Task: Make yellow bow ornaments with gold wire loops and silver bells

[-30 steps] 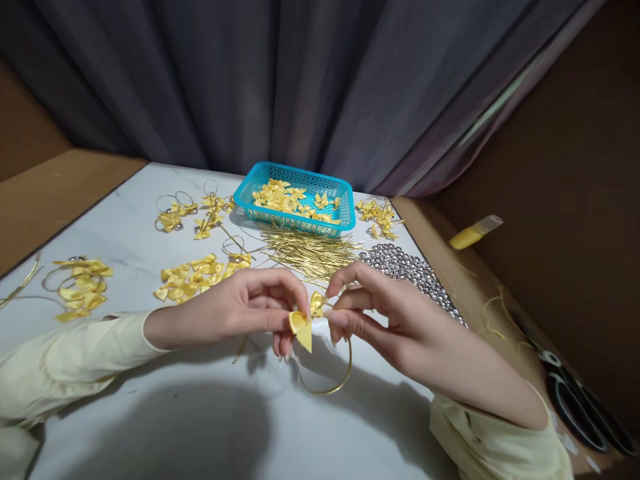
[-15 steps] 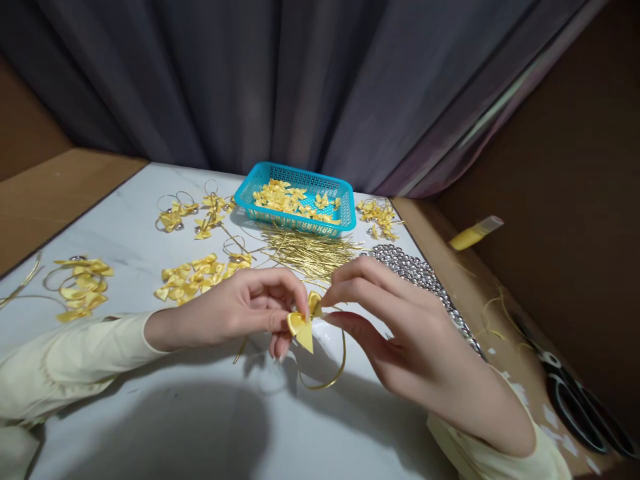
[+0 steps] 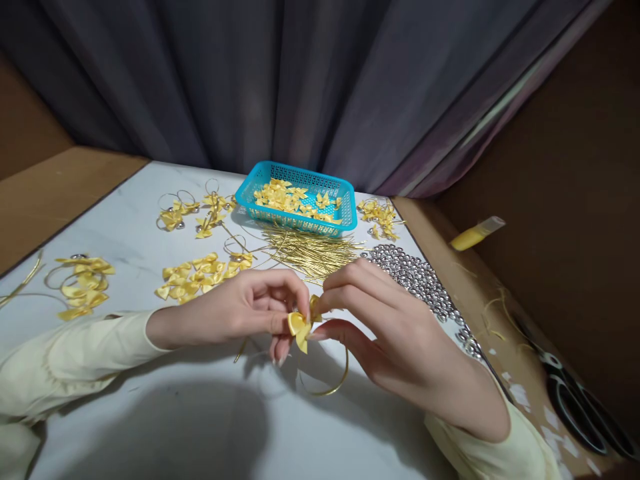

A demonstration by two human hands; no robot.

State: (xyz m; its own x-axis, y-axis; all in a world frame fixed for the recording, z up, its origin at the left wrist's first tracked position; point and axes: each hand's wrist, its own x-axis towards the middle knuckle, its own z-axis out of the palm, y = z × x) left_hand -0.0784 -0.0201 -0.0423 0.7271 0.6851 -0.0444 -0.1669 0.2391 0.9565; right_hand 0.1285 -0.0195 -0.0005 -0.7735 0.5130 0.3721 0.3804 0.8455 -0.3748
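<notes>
The left hand (image 3: pixel 230 310) still pinches the yellow bow (image 3: pixel 296 324) above the worktop (image 3: pixel 133 200), gold cord (image 3: pixel 330 392) looping below. The right hand (image 3: pixel 400 340) has shifted inward, thumb now at the bow's tail; whether it grips is unclear.

Glossy yellow bow (image 3: pixel 299 325), tail down; gold cord (image 3: pixel 330 392) looped below.

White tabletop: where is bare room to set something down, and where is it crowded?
Mostly bare: white tabletop on the near side of left hand and right hand; also between the leftmost bows and middle bow pile. Crowded: farther off, around teal basket, gold cords, silver beads.
</notes>
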